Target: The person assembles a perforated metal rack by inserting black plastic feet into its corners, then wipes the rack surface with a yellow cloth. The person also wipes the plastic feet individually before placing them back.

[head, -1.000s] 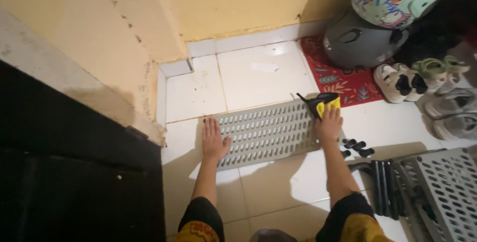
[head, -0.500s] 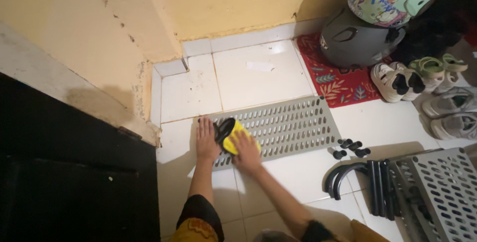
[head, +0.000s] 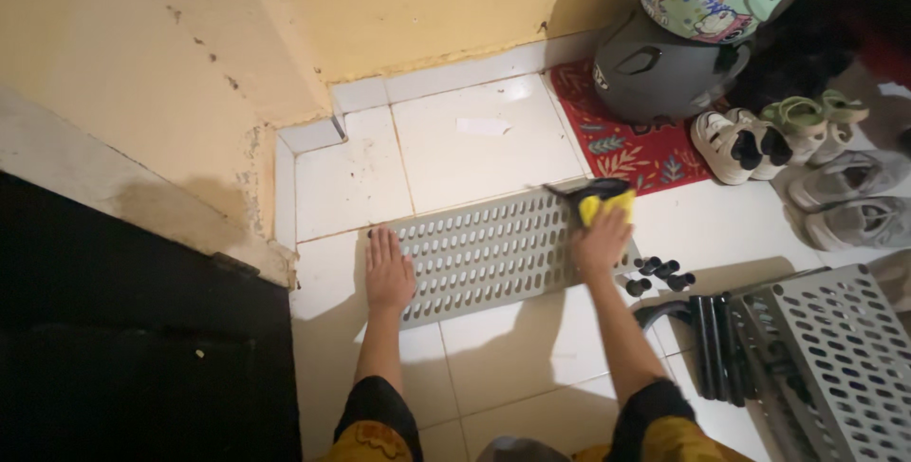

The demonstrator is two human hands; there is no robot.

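Currently, your stock at floor level reads as follows.

1. Panel [head: 489,253]: grey, slotted, flat on the white tile floor [head: 465,139], just in front of your knees and near the yellow wall [head: 418,7].
2. Left hand [head: 389,270]: fingers spread and flat, palm pressing the panel's left end; it grips nothing, only pins.
3. Right hand [head: 600,242]: at the panel's far right corner, fingers closed over a yellow cloth [head: 607,204] with a dark piece under it. How tightly it clamps, you cannot tell.
4. Caps [head: 657,275]: small black pieces, loose on the tile just beside the panel's right end.
5. Rack [head: 835,358]: second slotted grey piece, lower right, with black tubes [head: 707,339] beside it.
6. Helmets [head: 664,68], shoes [head: 740,144], red mat [head: 636,144]: upper right, near the cloth.

Risks, as judged:
- Your cloth could snag in a slot or on the corner, since the holes run close together.
- Your panel may skid on smooth tile if the left palm lifts.
- Your right wrist could scatter the caps, as they lie so close.
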